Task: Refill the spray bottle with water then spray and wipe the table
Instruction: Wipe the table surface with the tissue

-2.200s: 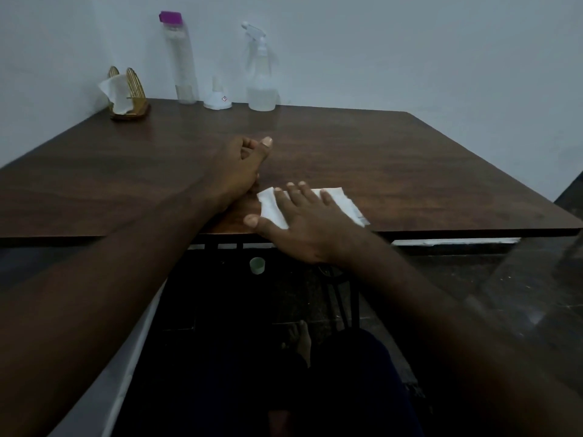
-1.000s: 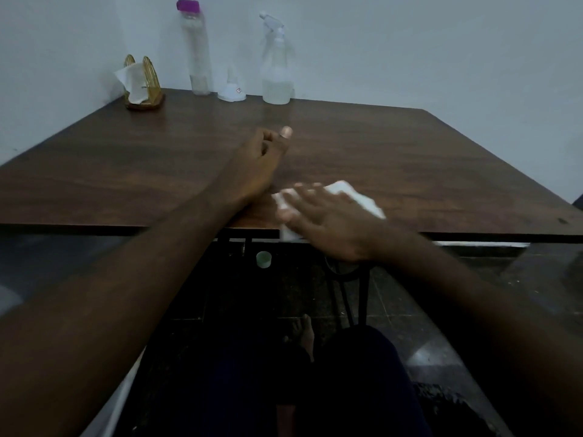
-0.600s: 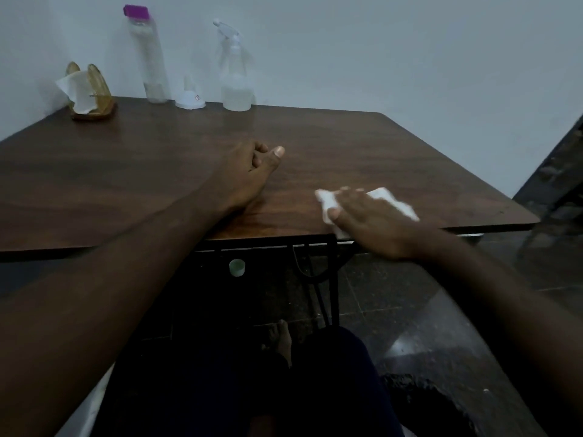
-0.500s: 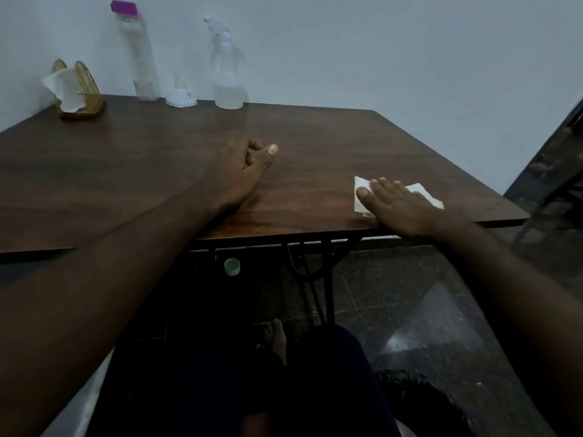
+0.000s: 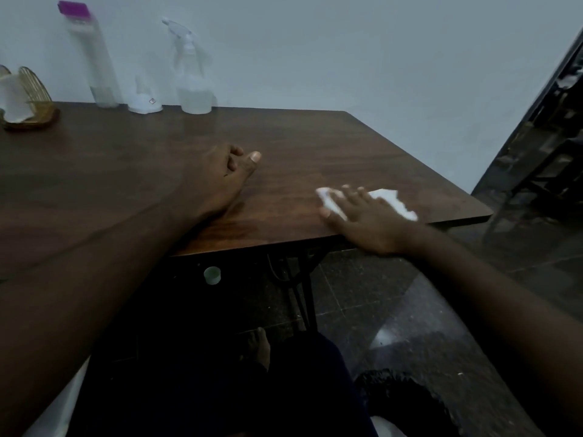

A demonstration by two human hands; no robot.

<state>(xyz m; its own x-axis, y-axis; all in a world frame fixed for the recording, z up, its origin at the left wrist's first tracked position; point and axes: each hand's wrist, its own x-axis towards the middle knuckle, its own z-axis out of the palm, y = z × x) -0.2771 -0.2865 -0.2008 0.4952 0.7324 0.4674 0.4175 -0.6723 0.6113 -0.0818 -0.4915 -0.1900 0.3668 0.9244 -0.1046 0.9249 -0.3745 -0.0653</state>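
Observation:
My right hand [image 5: 366, 217] lies flat with straight fingers on a white tissue [image 5: 394, 203], pressing it onto the dark wooden table [image 5: 299, 152] near the front right corner. My left hand [image 5: 217, 181] rests on the table near the front edge, fingers loosely curled, thumb out, holding nothing. The clear spray bottle [image 5: 191, 74] stands at the back by the wall, partly filled with water.
A tall clear bottle with a purple cap [image 5: 91, 55], a small white funnel [image 5: 143, 96] and a gold napkin holder with tissues [image 5: 25, 102] stand at the back left. A small green cap [image 5: 212, 275] is visible below the table's front edge. Dark shelving [image 5: 542, 137] stands at the right.
My right hand slid the tissue rightward along the front edge from the middle to near the right corner. My left hand stayed in place.

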